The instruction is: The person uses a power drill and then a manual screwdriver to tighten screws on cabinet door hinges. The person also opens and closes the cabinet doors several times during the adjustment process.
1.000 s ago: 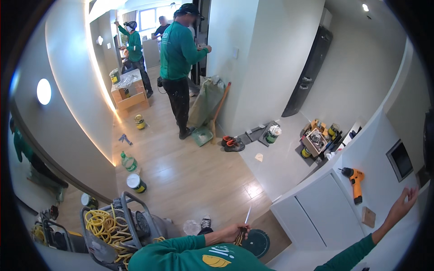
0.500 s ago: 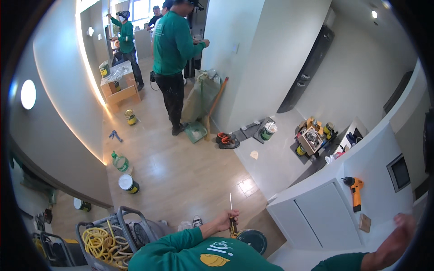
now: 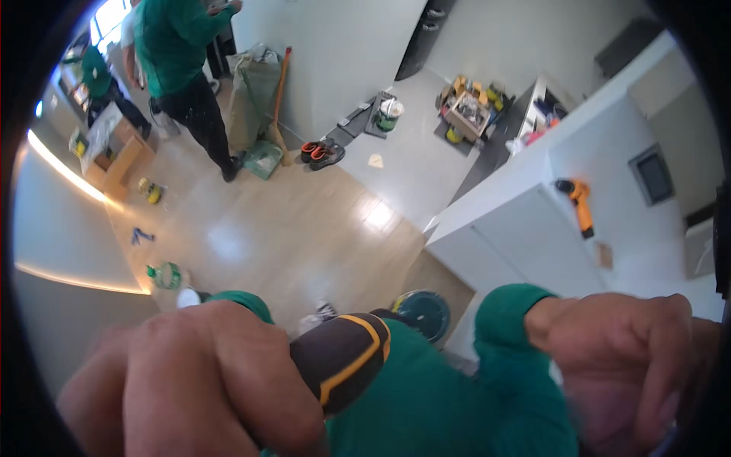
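Observation:
Close to the camera, my left hand (image 3: pixel 190 373) looms large at the lower left with its fingers curled. It is closed on a screwdriver (image 3: pixel 343 358), whose black handle with yellow-orange stripes sticks out toward the middle; the shaft is hidden. My right hand (image 3: pixel 617 343) is raised at the lower right, fingers bent and pressed together. What it holds, if anything, does not show. Beyond that hand, an orange and black cordless drill (image 3: pixel 581 209) and a small brown block (image 3: pixel 604 256) lie on the white cabinet (image 3: pixel 502 244).
A dark-lidded bucket (image 3: pixel 422 314) stands below the cabinet. Farther off are shoes (image 3: pixel 323 153), a green dustpan (image 3: pixel 263 160), a broom (image 3: pixel 282 91), a large sack (image 3: pixel 253 99) and a green bottle (image 3: pixel 164 275). A person in green (image 3: pixel 179 53) stands at the upper left.
Both hands have come up close to the camera, the left one still with the screwdriver. The view has shifted, so the room's things sit farther left and higher.

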A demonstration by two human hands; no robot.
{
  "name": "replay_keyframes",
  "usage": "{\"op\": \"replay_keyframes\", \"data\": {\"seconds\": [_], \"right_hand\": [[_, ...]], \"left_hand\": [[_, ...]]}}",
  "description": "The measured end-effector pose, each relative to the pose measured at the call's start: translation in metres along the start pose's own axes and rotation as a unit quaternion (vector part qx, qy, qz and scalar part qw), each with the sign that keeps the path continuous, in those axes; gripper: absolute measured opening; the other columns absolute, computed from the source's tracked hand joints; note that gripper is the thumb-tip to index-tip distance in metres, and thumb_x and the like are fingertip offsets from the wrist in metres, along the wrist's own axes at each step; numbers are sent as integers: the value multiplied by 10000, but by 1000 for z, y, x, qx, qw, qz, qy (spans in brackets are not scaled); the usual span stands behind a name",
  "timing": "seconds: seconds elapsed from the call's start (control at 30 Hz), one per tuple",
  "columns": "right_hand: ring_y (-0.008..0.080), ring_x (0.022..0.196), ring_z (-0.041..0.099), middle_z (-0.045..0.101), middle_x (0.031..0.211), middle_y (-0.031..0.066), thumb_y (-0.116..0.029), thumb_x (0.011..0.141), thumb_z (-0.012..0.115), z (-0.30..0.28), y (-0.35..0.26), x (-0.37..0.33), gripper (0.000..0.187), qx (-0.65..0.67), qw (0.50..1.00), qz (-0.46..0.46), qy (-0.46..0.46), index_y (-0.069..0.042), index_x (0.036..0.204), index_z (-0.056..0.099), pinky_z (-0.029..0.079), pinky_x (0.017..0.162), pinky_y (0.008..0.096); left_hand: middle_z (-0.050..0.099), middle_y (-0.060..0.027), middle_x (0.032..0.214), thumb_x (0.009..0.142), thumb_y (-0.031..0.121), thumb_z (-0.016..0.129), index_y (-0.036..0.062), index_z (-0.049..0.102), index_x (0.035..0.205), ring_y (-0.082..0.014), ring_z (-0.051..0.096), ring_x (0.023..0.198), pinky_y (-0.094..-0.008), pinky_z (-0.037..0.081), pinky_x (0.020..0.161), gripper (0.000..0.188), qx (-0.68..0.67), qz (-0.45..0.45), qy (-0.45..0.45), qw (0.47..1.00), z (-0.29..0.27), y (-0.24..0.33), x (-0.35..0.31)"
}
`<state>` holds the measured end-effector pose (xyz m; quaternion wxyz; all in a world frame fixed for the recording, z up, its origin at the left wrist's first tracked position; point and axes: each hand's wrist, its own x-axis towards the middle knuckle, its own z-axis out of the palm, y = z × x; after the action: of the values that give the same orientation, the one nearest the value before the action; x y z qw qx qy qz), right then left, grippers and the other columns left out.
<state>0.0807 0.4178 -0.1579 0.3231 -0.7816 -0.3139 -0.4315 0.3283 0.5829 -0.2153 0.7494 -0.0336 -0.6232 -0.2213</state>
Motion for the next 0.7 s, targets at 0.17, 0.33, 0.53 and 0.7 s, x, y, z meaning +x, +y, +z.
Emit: {"op": "replay_keyframes", "data": {"seconds": [0.17,0.33,0.53,0.7], "right_hand": [[286,1150,585,613,1229,156,-447,1017,528,6,13,-5,440,8,1000,-2,-3,-73,1244,578,498,965,549],[294,1159,585,605,1239,166,-457,1014,529,17,35,-8,462,24,1000,-20,1,-63,1252,565,500,964,555],[303,1171,584,594,1251,177,-469,1010,530,7,24,-21,489,-9,1000,-22,-11,-51,1263,550,504,963,563],[311,1181,584,586,1261,187,-479,1007,532,-10,17,-20,512,-12,1000,-20,-10,-41,1271,537,506,962,570]], "left_hand": [[662,-155,789,962,98,658,-14,642,766,-187,641,646,-321,586,510,226,25,66,-12,997,-4,-15,-2],[650,-155,811,977,120,641,-16,626,804,-189,632,653,-314,579,513,221,98,101,-13,990,-14,-17,2],[636,-155,837,995,147,622,-19,606,850,-192,621,662,-306,571,517,221,209,175,-5,962,-18,-22,19],[624,-155,859,1010,169,606,-21,590,888,-194,613,670,-299,564,521,227,368,265,-2,891,-15,-19,50]]}}
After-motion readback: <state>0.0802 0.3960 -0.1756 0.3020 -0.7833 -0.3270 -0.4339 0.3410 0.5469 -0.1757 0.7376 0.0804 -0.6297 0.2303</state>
